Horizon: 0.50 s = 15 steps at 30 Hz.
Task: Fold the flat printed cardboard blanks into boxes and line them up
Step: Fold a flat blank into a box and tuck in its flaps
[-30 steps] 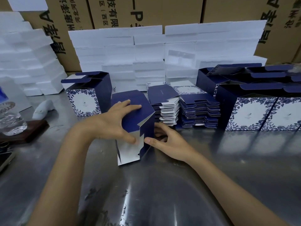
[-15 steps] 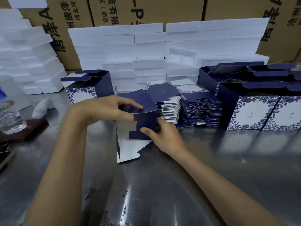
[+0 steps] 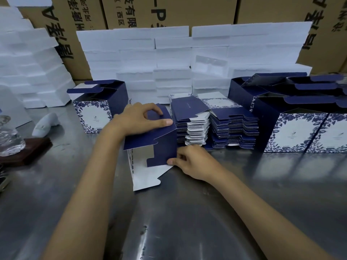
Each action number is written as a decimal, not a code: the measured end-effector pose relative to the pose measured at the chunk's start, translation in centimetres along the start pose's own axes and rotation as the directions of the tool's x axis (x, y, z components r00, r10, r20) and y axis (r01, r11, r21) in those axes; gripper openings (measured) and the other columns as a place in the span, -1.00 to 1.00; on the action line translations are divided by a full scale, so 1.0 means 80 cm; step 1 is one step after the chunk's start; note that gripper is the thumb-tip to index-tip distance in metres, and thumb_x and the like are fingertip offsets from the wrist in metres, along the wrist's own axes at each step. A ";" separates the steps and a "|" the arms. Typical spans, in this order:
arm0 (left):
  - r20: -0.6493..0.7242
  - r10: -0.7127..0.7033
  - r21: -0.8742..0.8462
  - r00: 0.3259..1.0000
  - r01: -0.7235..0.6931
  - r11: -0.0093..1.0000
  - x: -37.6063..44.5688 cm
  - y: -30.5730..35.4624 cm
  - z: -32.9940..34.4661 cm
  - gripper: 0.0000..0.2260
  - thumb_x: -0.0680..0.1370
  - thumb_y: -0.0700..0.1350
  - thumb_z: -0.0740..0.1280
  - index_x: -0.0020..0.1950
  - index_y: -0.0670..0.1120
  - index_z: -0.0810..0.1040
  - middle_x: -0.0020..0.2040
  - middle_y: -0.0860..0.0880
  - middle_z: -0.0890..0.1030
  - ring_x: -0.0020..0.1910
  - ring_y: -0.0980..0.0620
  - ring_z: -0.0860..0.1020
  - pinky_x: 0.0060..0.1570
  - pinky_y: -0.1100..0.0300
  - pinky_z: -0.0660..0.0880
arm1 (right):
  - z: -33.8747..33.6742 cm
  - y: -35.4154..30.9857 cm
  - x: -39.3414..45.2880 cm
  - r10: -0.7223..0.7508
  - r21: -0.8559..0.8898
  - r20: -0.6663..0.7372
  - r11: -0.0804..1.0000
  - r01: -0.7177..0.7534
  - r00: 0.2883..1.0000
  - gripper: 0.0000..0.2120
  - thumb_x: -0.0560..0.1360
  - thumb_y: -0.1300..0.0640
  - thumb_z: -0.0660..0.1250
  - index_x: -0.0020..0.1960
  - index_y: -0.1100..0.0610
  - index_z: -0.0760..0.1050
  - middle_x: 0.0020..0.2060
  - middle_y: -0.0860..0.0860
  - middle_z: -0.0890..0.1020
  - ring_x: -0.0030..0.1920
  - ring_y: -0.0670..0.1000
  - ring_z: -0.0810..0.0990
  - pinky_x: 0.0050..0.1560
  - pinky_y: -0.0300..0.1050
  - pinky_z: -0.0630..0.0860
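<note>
Fingers (image 3: 150, 112) of the left hand (image 3: 138, 120) curl over the top rear edge of the half-formed box (image 3: 165, 145), thumb laid straight along its upper panel. Right hand (image 3: 191, 162) pinches the lower right corner of a navy flap, fingertips at the fold line, knuckles resting on the steel table (image 3: 206, 222).

Head view, edges and room: the box stands at table centre, its near end open, 1 white-lined flap splayed flat on the steel toward the viewer. Bare steel lies in front of that flap and to the right of the right forearm. Behind-right, the stack of flat blanks (image 3: 216, 126) sits just beside the box, close to touching. A finished box (image 3: 97, 109) stands behind-left, near the left wrist. Finished boxes in a row (image 3: 304, 132) occupy the right rear. White foam slabs (image 3: 169, 59) and brown cartons (image 3: 187, 10) close off the back edge. A clear bottle (image 3: 9, 139) on a dark wooden block (image 3: 32, 150) sits at the left edge.

Condition of the box: navy outer faces, white interior, blue floral print visible on 1 side wall, flaps not tucked.
</note>
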<state>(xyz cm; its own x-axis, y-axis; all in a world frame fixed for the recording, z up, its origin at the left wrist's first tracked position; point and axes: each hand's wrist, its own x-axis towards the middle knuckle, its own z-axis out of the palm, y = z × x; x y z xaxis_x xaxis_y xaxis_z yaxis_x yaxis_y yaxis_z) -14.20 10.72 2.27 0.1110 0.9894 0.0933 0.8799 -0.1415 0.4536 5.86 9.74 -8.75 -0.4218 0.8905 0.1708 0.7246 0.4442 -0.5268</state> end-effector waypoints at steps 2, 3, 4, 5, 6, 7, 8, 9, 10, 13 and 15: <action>-0.061 0.005 -0.049 0.998 -0.008 0.999 0.000 -0.007 0.009 -0.46 0.22 0.56 0.32 0.08 0.32 0.56 0.02 0.10 0.44 0.28 0.05 0.26 0.40 -0.15 0.27 | 0.001 0.003 0.003 0.012 0.033 -0.017 0.999 -0.012 1.000 -0.57 0.56 -0.09 0.42 -0.38 0.03 0.37 -0.47 -0.06 0.42 -0.42 -0.10 0.38 -0.38 -0.15 0.24; -0.076 0.010 -0.075 0.997 -0.015 0.997 0.001 -0.010 0.010 -0.47 0.21 0.55 0.31 0.08 0.32 0.56 0.10 0.12 0.42 0.29 0.11 0.21 0.41 -0.12 0.24 | 0.001 0.004 0.004 0.023 0.043 -0.021 0.999 -0.022 1.000 -0.55 0.55 -0.08 0.43 -0.40 0.02 0.35 -0.49 -0.06 0.40 -0.44 -0.10 0.36 -0.40 -0.17 0.22; -0.077 0.021 -0.098 0.997 -0.028 0.995 0.002 -0.013 0.011 -0.48 0.23 0.52 0.32 0.08 0.32 0.56 0.17 0.14 0.41 0.29 0.16 0.19 0.38 -0.04 0.25 | -0.001 0.005 0.006 0.032 0.044 -0.011 0.999 -0.031 0.999 -0.55 0.55 -0.09 0.43 -0.40 0.03 0.36 -0.49 -0.07 0.39 -0.44 -0.10 0.36 -0.41 -0.17 0.21; -0.077 0.036 -0.127 0.996 -0.046 0.991 0.003 -0.016 0.012 -0.52 0.27 0.48 0.35 0.09 0.29 0.57 0.22 0.16 0.42 0.28 0.21 0.24 0.31 0.09 0.29 | -0.003 0.004 0.008 0.034 0.032 0.013 0.999 -0.034 0.999 -0.56 0.54 -0.12 0.43 -0.39 0.05 0.38 -0.47 -0.06 0.40 -0.43 -0.10 0.37 -0.40 -0.16 0.23; -0.079 0.053 -0.161 0.995 -0.065 0.985 0.005 -0.020 0.012 -0.56 0.33 0.43 0.39 0.10 0.26 0.59 0.22 0.19 0.47 0.25 0.23 0.35 0.19 0.22 0.33 | -0.006 0.003 0.011 0.029 0.012 0.041 0.999 -0.030 0.999 -0.56 0.54 -0.15 0.42 -0.37 0.07 0.40 -0.46 -0.06 0.42 -0.41 -0.08 0.39 -0.39 -0.15 0.24; -0.086 0.065 -0.191 0.994 -0.081 0.978 0.007 -0.022 0.013 -0.61 0.37 0.38 0.42 0.10 0.23 0.60 0.18 0.21 0.52 0.21 0.25 0.43 0.07 0.32 0.34 | -0.010 0.002 0.014 0.022 -0.009 0.063 1.000 -0.021 0.998 -0.57 0.54 -0.18 0.41 -0.34 0.08 0.43 -0.44 -0.06 0.45 -0.40 -0.08 0.41 -0.39 -0.14 0.26; -0.094 0.068 -0.212 0.993 -0.086 0.973 0.007 -0.024 0.015 -0.64 0.39 0.35 0.44 0.09 0.22 0.61 0.13 0.25 0.54 0.17 0.28 0.46 -0.01 0.39 0.33 | -0.013 0.001 0.017 0.016 -0.021 0.075 1.000 -0.014 0.997 -0.57 0.54 -0.19 0.41 -0.32 0.10 0.45 -0.42 -0.06 0.47 -0.39 -0.08 0.42 -0.39 -0.15 0.26; -0.104 0.066 -0.224 0.992 -0.088 0.971 0.007 -0.025 0.017 -0.66 0.39 0.33 0.46 0.08 0.21 0.62 0.11 0.28 0.55 0.14 0.33 0.46 -0.05 0.43 0.31 | -0.014 0.000 0.019 0.011 -0.019 0.078 1.000 -0.010 0.997 -0.58 0.54 -0.18 0.40 -0.30 0.11 0.47 -0.42 -0.05 0.48 -0.40 -0.10 0.41 -0.41 -0.17 0.25; -0.111 0.064 -0.230 0.992 -0.088 0.969 0.007 -0.027 0.020 -0.66 0.39 0.32 0.46 0.08 0.21 0.62 0.10 0.29 0.55 0.12 0.37 0.45 -0.06 0.44 0.31 | -0.014 0.000 0.020 0.009 -0.008 0.074 1.000 -0.008 0.997 -0.58 0.55 -0.16 0.41 -0.29 0.14 0.48 -0.42 -0.05 0.47 -0.42 -0.11 0.40 -0.43 -0.22 0.23; -0.119 0.067 -0.233 0.991 -0.094 0.968 0.009 -0.028 0.023 -0.67 0.39 0.32 0.47 0.07 0.20 0.63 0.10 0.29 0.56 0.08 0.45 0.43 -0.08 0.45 0.30 | -0.013 -0.002 0.021 0.013 0.016 0.082 1.000 -0.014 0.997 -0.58 0.55 -0.10 0.43 -0.30 0.20 0.51 -0.47 -0.05 0.44 -0.46 -0.15 0.39 -0.50 -0.29 0.22; -0.115 0.064 -0.239 0.991 -0.091 0.967 0.009 -0.030 0.022 -0.67 0.38 0.32 0.46 0.06 0.21 0.63 0.10 0.31 0.55 0.05 0.48 0.42 -0.09 0.45 0.29 | -0.020 -0.006 0.024 0.018 -0.007 0.116 1.000 -0.018 0.993 -0.58 0.53 -0.14 0.44 -0.31 0.18 0.57 -0.49 -0.06 0.48 -0.46 -0.17 0.42 -0.49 -0.31 0.23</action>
<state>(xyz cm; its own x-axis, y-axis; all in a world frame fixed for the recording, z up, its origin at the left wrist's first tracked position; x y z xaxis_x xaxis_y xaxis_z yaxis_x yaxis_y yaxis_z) -15.40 11.85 -0.34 0.1134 0.9680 0.2239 0.7300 -0.2341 0.6421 5.57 11.41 -6.82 -0.4688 0.8810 0.0633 0.7358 0.4292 -0.5238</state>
